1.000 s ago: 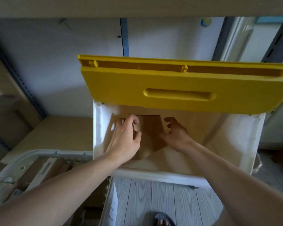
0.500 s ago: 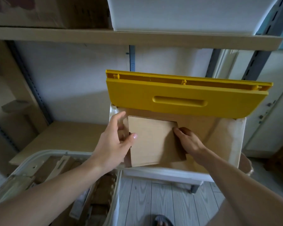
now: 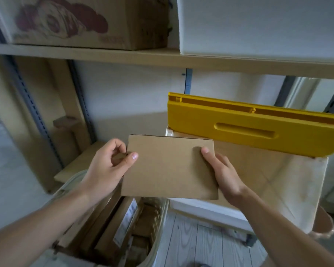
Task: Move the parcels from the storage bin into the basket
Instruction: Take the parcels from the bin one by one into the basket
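I am holding a flat parcel between both hands, up in the air, over the near edge of the storage bin and the far rim of the basket. My left hand is pinching its left edge, thumb on top and fingers curled behind; my right hand is gripping its right edge, thumb on the top face and fingers underneath. From the parcel, the bin is lying at about three o'clock and the basket at about seven o'clock.

As I am judging it, the job is partway through: the basket is already carrying several long brown boxes, one with a white printed label, and this parcel is out of the bin but not yet set down. I cannot tell whether more parcels are waiting in the bin, since the parcel and the lid are hiding much of its inside.

The parcel is plain matte brown cardboard, thin, rectangular, with crisp straight edges. The bin is smooth white plastic with a cardboard-coloured bottom, and its yellow lid is standing tilted open at about two o'clock, moulded and rigid, with a long recessed handle slot. The basket is pale plastic with a rounded rim and a lattice wall. At twelve o'clock a wooden shelf is bearing a printed carton and a white box. Pale wood-grain floor is showing below.
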`<state>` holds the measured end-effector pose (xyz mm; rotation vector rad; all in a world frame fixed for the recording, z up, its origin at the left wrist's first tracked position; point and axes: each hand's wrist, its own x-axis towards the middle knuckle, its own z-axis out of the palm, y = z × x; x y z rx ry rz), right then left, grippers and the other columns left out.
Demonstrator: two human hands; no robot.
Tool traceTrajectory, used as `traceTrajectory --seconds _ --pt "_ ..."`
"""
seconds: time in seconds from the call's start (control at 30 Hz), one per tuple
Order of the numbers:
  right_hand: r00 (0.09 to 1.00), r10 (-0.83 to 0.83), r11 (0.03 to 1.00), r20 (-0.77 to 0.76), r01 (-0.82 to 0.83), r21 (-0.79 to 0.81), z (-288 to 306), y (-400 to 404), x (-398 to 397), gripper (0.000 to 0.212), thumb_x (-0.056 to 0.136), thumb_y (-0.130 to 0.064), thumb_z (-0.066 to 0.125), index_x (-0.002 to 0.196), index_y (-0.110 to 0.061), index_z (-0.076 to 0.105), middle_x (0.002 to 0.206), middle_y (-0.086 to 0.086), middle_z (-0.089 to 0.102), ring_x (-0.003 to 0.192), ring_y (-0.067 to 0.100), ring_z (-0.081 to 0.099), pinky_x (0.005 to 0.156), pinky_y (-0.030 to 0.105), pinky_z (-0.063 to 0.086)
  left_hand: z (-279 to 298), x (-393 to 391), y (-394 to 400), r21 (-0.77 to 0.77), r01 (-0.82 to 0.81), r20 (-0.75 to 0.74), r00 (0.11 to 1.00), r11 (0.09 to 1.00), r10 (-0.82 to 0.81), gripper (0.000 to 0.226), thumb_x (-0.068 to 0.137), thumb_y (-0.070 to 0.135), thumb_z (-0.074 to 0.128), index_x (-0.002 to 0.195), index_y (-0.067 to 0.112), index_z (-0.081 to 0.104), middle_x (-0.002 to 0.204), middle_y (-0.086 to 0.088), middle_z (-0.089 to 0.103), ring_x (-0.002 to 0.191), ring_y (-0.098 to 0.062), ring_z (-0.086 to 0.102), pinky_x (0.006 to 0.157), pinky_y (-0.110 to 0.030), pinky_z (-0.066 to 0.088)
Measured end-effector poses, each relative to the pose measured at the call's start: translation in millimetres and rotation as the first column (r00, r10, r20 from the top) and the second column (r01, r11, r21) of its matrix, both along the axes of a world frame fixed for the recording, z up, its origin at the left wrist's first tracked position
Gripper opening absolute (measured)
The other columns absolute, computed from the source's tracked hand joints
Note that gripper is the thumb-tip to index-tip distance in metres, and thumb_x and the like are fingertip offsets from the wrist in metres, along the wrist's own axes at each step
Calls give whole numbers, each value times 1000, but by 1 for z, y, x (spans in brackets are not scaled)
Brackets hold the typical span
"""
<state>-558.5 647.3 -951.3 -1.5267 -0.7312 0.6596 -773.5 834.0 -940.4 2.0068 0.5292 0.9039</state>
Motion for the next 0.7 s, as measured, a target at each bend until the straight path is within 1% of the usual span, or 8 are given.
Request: traceTrajectory --seconds 0.1,0.17,0.3,0.43,0.53,0.6,0.63,0.7 --pt "998 55 996 -29 -53 68 5 23 -17 38 104 -44 47 116 -17 70 99 2 77 87 15 73 68 26 56 -1 -19 11 -23 -119 21 993 993 120 39 88 57 67 85 23 48 85 -17 60 79 -34 56 65 -44 48" --pt "995 71 993 -66 -64 103 5 41 -28 36 104 -45 47 120 -21 70 105 3 77 93 16 73 73 28 56 -3 -30 20 -60 -206 31 978 977 208 27 93 44 65 89 25 46 93 -15 62 84 -30 58 68 -39 49" --pt "979 69 990 -192 -44 131 5 80 -48 33 103 -44 51 113 -21 72 106 0 78 91 11 74 76 28 55 -2 -51 39 -37 -391 44 919 919 393 22 98 34 61 89 27 42 97 -16 58 87 -31 57 71 -44 52" --pt "961 43 990 -273 -5 140 3 114 -66 34 100 -48 56 108 -20 72 101 -4 79 92 13 74 76 30 56 -7 -66 56 -76 -475 66 875 877 479 21 99 32 60 89 25 44 95 -5 60 79 -9 57 70 -37 48" --pt "955 39 990 -296 4 144 -2 133 -74 36 99 -53 56 110 -22 71 97 -7 79 89 10 74 68 26 57 -16 -73 67 -83 -505 42 860 859 509 25 95 34 67 88 31 43 97 -10 60 82 -17 56 69 -34 44" --pt "952 35 993 -305 1 118 -5 142 -77 44 98 -58 54 119 -23 69 105 -6 78 97 13 74 80 34 61 -20 -76 71 -106 -500 33 862 860 506 31 90 33 73 93 30 43 103 -11 60 85 -18 58 68 -29 45" --pt "947 44 995 -317 -12 102 -7 146 -78 48 98 -61 53 124 -24 68 112 -3 76 103 18 73 89 41 60 -21 -77 72 -125 -488 34 868 864 495 35 87 31 76 98 29 43 107 -6 60 88 -15 60 68 -26 47" --pt "941 52 997 -335 -30 70 -9 151 -81 46 101 -61 46 121 -26 68 116 0 74 107 24 71 93 50 59 -22 -79 74 -137 -475 19 876 869 481 46 82 34 81 107 30 43 114 9 59 98 -12 62 73 -29 53"
